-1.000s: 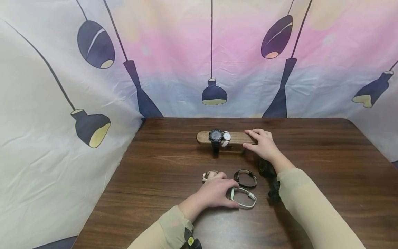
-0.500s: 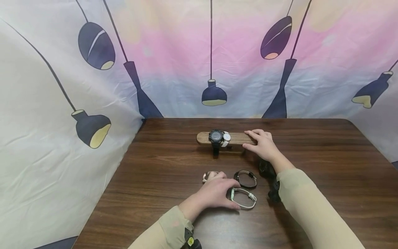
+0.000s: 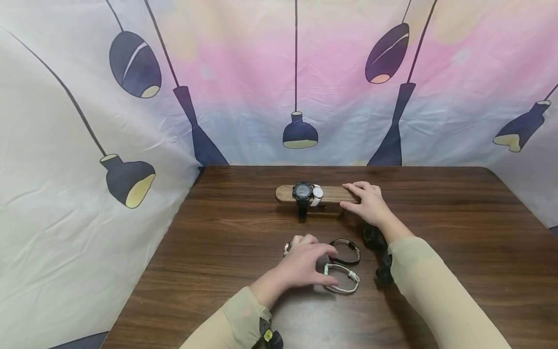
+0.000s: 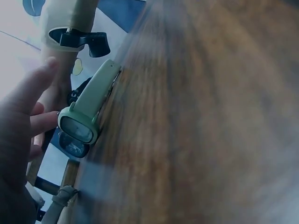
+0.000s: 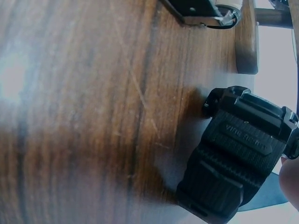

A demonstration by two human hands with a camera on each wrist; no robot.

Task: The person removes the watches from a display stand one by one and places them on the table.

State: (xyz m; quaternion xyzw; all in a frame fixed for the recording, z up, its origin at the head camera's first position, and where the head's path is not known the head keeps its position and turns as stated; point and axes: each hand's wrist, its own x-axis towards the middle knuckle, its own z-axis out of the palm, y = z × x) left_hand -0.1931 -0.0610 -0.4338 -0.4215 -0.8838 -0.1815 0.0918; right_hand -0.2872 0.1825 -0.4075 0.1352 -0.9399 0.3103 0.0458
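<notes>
My left hand [image 3: 301, 261] hovers over the table, thumb and index finger spread apart beside a pale green watch [image 3: 344, 289]. In the left wrist view, the pale green watch [image 4: 77, 129] stands on its edge with a fingertip right at its case. A thin black watch [image 3: 358, 256] lies behind it; another light watch [image 3: 286, 248] is mostly hidden behind my fingers. My right hand [image 3: 368, 201] grips the right end of a wooden watch stand [image 3: 335, 194], thumb in front and fingers over the top. The stand carries a chunky black watch [image 3: 302, 190] and a white watch [image 3: 317, 192].
A bulky black watch [image 5: 229, 154] rests on the table [image 5: 84, 130] under my right wrist. Behind the table hangs a cloth backdrop [image 3: 257, 97] printed with lamps. Dark wrist cameras [image 3: 384, 271] sit at both cuffs.
My left hand has shifted slightly, its index finger and thumb now wider apart and less close to the pale green watch. My right hand and the stand stay put.
</notes>
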